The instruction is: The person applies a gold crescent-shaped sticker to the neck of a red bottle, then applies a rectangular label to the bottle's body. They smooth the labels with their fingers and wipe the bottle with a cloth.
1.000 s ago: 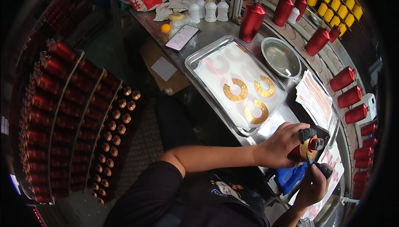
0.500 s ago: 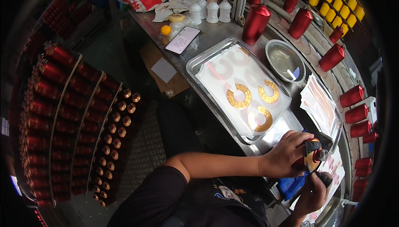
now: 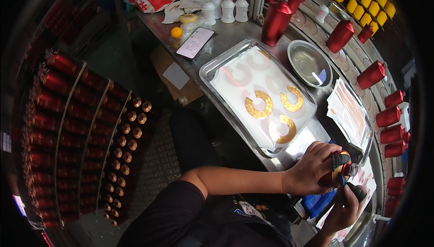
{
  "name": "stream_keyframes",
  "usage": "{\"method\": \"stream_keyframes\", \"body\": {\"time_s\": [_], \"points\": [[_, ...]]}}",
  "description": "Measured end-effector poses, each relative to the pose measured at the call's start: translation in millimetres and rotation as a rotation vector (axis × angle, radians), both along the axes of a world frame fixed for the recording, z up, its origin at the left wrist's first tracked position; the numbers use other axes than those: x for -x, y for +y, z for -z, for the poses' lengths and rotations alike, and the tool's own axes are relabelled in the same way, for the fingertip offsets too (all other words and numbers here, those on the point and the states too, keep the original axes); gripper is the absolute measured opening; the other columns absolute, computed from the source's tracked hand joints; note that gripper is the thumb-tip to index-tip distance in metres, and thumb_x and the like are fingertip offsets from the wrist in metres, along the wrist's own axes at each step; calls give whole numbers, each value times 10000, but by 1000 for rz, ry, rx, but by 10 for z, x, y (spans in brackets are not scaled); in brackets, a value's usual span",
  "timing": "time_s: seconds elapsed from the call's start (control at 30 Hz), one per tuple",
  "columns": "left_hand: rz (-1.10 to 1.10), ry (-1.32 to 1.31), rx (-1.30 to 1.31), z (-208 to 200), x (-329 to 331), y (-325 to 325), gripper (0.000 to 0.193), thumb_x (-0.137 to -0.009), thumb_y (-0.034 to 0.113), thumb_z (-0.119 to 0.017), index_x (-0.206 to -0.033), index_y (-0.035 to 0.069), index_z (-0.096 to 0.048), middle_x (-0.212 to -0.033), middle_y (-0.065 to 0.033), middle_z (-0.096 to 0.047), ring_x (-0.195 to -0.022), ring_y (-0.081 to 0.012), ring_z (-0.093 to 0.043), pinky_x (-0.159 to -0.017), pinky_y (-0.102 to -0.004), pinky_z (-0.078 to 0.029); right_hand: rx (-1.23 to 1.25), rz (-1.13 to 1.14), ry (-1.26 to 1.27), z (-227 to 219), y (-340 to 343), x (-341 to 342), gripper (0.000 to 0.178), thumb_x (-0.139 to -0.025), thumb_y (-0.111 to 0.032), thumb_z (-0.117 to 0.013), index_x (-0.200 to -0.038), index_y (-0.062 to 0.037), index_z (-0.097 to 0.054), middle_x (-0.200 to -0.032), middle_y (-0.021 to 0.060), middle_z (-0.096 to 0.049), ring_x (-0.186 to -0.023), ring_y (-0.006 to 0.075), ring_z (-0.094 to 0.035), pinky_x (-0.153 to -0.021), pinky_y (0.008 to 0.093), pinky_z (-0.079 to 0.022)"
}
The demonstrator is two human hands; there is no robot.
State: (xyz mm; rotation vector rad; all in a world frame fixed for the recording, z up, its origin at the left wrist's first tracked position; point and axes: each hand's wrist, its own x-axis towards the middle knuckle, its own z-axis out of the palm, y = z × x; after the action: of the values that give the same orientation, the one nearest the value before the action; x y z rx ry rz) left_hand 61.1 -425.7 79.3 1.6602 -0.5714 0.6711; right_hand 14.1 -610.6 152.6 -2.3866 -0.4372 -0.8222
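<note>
My left hand [image 3: 305, 174] is wrapped round a red bottle [image 3: 325, 180], its clear threaded neck pointing right. A dark cloth sleeve covers one of its fingers, near the neck. Gold film [image 3: 337, 174] shows on the bottle's shoulder. Closed round a black-handled tool with a thin dark blade [image 3: 343, 182], my right hand [image 3: 344, 213] brings the blade to the shoulder just below the neck. On the bench to the left, a metal tray [image 3: 211, 71] bears a pale sheet with gold C-shaped pieces [image 3: 259, 105], some lying under the translucent layer.
A metal bowl [image 3: 294, 50] and a standing red bottle [image 3: 276, 23] are beyond the tray. Printed sheets [image 3: 348, 111] lie right of it. Red bottles [image 3: 371, 75] line a curved conveyor. A phone [image 3: 195, 42] and white bottles [image 3: 227, 11] stand farther back. Racked red bottles [image 3: 54, 111] fill the left.
The right hand and tool have shifted slightly right, with the blade more upright against the shoulder. Conveyor bottles have moved along, and a small white bottle now shows among them.
</note>
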Motion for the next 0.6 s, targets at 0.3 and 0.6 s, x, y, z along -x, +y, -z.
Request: {"method": "stream_keyframes", "body": {"time_s": [0.3,0.6], "points": [[-1,2,-13,-13,-10,-23,829,-655,238,-860,-1376,84,-480,-1400,-184,-400,-1276,-410,-419,-1068,-516,-331,-387,-52,342,-51,-36,-26,284,-866,-96,-716,-1108,30,-640,-1023,80,-625,-939,168,-606,-882,272,-475],[11,13,-63,-62,-17,17,828,-639,239,-873,-1361,93,-494,-1383,-180,-411,-1276,-408,-423,-1076,-510,-327,-831,-42,448,148,-256,-351,269,-908,-128,-675,-1126,22,-625,-1023,84,-635,-899,148,-636,-829,254,-536]]}}
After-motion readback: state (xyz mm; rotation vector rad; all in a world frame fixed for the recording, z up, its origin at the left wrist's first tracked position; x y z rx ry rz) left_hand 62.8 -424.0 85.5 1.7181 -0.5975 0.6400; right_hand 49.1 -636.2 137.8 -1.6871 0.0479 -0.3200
